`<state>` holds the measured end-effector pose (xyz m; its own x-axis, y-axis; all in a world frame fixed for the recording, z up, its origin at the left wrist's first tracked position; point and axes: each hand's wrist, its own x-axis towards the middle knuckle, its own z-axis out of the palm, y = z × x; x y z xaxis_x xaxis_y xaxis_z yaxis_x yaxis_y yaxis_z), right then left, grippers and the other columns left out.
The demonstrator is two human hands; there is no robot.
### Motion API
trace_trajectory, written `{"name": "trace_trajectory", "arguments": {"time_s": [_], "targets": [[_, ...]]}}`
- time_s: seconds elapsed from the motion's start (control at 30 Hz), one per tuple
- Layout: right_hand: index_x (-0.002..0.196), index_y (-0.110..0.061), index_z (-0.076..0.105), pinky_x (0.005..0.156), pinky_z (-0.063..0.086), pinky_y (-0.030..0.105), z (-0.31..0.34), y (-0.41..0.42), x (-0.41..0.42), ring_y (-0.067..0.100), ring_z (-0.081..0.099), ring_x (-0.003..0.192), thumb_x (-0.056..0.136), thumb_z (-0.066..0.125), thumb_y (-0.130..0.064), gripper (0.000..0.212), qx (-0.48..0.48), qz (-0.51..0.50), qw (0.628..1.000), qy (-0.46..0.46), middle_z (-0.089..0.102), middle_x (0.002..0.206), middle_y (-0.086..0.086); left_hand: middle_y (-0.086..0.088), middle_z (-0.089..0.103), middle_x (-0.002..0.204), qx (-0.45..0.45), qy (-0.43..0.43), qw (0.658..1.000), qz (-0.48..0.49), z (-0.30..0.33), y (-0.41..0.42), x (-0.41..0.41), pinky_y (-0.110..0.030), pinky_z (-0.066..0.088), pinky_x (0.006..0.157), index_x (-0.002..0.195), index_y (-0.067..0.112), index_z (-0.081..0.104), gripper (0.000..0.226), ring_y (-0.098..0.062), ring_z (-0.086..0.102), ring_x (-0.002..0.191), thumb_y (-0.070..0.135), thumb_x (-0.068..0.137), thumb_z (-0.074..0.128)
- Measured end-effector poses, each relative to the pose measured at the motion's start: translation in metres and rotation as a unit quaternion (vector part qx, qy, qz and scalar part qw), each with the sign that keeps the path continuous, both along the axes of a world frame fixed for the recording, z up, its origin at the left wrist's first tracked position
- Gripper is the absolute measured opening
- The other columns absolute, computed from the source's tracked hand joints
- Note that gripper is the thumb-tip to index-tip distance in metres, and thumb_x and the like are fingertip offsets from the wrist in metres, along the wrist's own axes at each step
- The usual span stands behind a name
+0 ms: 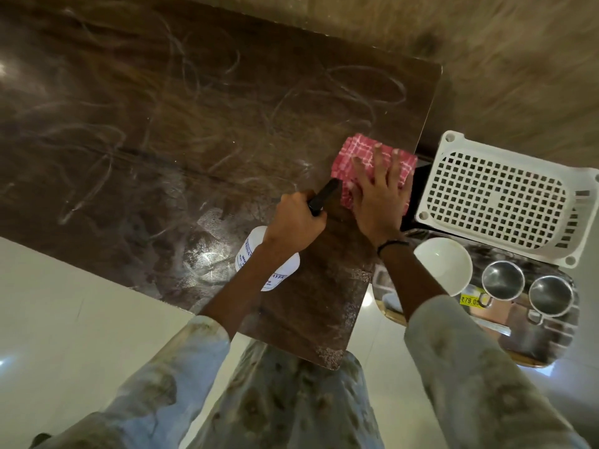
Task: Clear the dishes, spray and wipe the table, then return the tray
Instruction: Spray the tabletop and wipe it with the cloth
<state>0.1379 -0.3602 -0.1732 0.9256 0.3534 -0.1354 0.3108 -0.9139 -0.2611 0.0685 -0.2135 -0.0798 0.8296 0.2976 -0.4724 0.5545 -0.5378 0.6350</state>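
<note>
Hands: right hand (377, 196) lies flat, fingers spread and straight, pressing a folded red checked cloth (363, 157) onto the worktop (162, 131) near its right edge. Left hand (296, 222) is wrapped round the black head of a white spray bottle (256, 260), the bottle body hanging below the wrist, nozzle toward the cloth.

Worktop: dark wood, wet swirl streaks across most of it; the strip nearest the person looks dry and speckled, so wiping is judged part done.

Beside the worktop, right: white perforated basket (496, 196), upside down; steel tray (547, 348) carrying a white bowl (444, 264) and two steel cups (502, 280) (551, 296).

Risks, judged:
- Cloth sits just beside the edge; a stroke carried rightward could push it off, or knock the basket.
- Right forearm crosses the tray's near corner; a careless pull back may clip the bowl.
- Bottle held at an angle; an accidental squeeze would wet the cloth hand, and a slack grip could drop it.
- Near strip may be missed.
</note>
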Motion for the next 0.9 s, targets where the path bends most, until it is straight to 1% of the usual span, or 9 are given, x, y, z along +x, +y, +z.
{"name": "trace_trajectory", "arguments": {"time_s": [0.17, 0.27, 0.4, 0.5, 0.57, 0.63, 0.7, 0.8, 0.9], "targets": [[0.137, -0.024, 0.046, 0.109, 0.021, 0.066, -0.006, 0.022, -0.058, 0.039, 0.022, 0.142, 0.095, 0.044, -0.036, 0.044, 0.026, 0.117, 0.993, -0.008, 0.034, 0.152, 0.008, -0.005, 0.051, 0.058, 0.002, -0.003, 1.000, 0.026, 0.006, 0.002, 0.007, -0.032, 0.043, 0.050, 0.085, -0.002, 0.062, 0.013, -0.023, 0.047, 0.047, 0.010, 0.081, 0.058], [0.139, -0.028, 0.045, 0.110, 0.023, 0.063, -0.005, -0.013, -0.081, 0.037, 0.022, 0.143, 0.095, 0.036, -0.045, 0.047, -0.011, 0.172, 0.985, -0.001, 0.031, 0.154, 0.007, -0.007, 0.053, 0.058, -0.012, 0.015, 1.000, 0.015, 0.011, 0.003, 0.010, -0.035, 0.045, 0.049, 0.083, -0.003, 0.060, 0.012, -0.024, 0.049, 0.046, 0.009, 0.080, 0.059], [0.142, -0.031, 0.040, 0.113, 0.018, 0.058, -0.003, -0.039, -0.042, 0.035, 0.020, 0.144, 0.097, 0.032, -0.046, 0.048, -0.054, 0.113, 0.992, -0.009, 0.027, 0.156, 0.006, -0.006, 0.052, 0.059, -0.007, 0.019, 1.000, 0.001, 0.011, 0.005, 0.011, -0.036, 0.045, 0.053, 0.087, -0.002, 0.061, 0.016, -0.029, 0.053, 0.054, 0.014, 0.083, 0.060], [0.146, -0.034, 0.032, 0.112, 0.015, 0.062, -0.002, -0.011, -0.002, 0.035, 0.014, 0.145, 0.099, 0.035, -0.044, 0.048, -0.029, 0.019, 0.999, -0.002, 0.021, 0.158, 0.006, -0.010, 0.055, 0.066, -0.001, 0.013, 1.000, 0.001, 0.011, 0.007, 0.011, -0.035, 0.048, 0.057, 0.090, -0.002, 0.062, 0.017, -0.034, 0.058, 0.062, 0.013, 0.085, 0.060], [0.146, -0.033, 0.030, 0.110, 0.012, 0.065, -0.002, 0.014, 0.008, 0.037, 0.011, 0.145, 0.099, 0.038, -0.042, 0.049, -0.019, 0.000, 1.000, 0.005, 0.019, 0.158, 0.007, -0.013, 0.055, 0.066, 0.001, 0.004, 1.000, 0.012, 0.008, 0.010, 0.012, -0.035, 0.046, 0.054, 0.089, -0.007, 0.061, 0.019, -0.036, 0.058, 0.061, 0.011, 0.084, 0.060], [0.144, -0.031, 0.036, 0.110, 0.012, 0.066, -0.002, 0.030, 0.001, 0.037, 0.013, 0.145, 0.099, 0.040, -0.040, 0.046, -0.007, 0.029, 1.000, -0.002, 0.022, 0.157, 0.008, -0.014, 0.055, 0.063, 0.004, -0.002, 1.000, 0.021, 0.005, 0.012, 0.015, -0.035, 0.044, 0.051, 0.085, -0.009, 0.059, 0.018, -0.036, 0.056, 0.058, 0.010, 0.083, 0.060], [0.140, -0.030, 0.043, 0.111, 0.014, 0.063, -0.003, 0.029, -0.015, 0.036, 0.015, 0.145, 0.099, 0.038, -0.041, 0.043, -0.002, 0.098, 0.995, -0.016, 0.025, 0.157, 0.006, -0.007, 0.051, 0.056, 0.004, 0.003, 1.000, 0.024, 0.004, 0.012, 0.019, -0.031, 0.039, 0.047, 0.081, -0.005, 0.057, 0.013, -0.028, 0.051, 0.051, 0.008, 0.082, 0.060], [0.137, -0.030, 0.047, 0.110, 0.024, 0.060, -0.005, -0.004, -0.034, 0.034, 0.022, 0.143, 0.096, 0.034, -0.045, 0.045, -0.011, 0.179, 0.984, -0.026, 0.031, 0.154, 0.005, -0.001, 0.046, 0.055, -0.006, 0.012, 1.000, 0.014, 0.002, 0.008, 0.028, -0.027, 0.032, 0.047, 0.082, -0.002, 0.059, 0.009, -0.021, 0.046, 0.048, 0.007, 0.079, 0.060], [0.135, -0.029, 0.050, 0.109, 0.028, 0.060, -0.003, -0.034, -0.024, 0.034, 0.027, 0.141, 0.095, 0.036, -0.043, 0.045, -0.019, 0.132, 0.991, -0.033, 0.037, 0.151, 0.006, 0.000, 0.047, 0.055, -0.023, 0.011, 1.000, -0.008, 0.003, 0.003, 0.043, -0.026, 0.033, 0.047, 0.075, 0.006, 0.056, 0.009, -0.018, 0.046, 0.047, 0.012, 0.081, 0.060]]}}
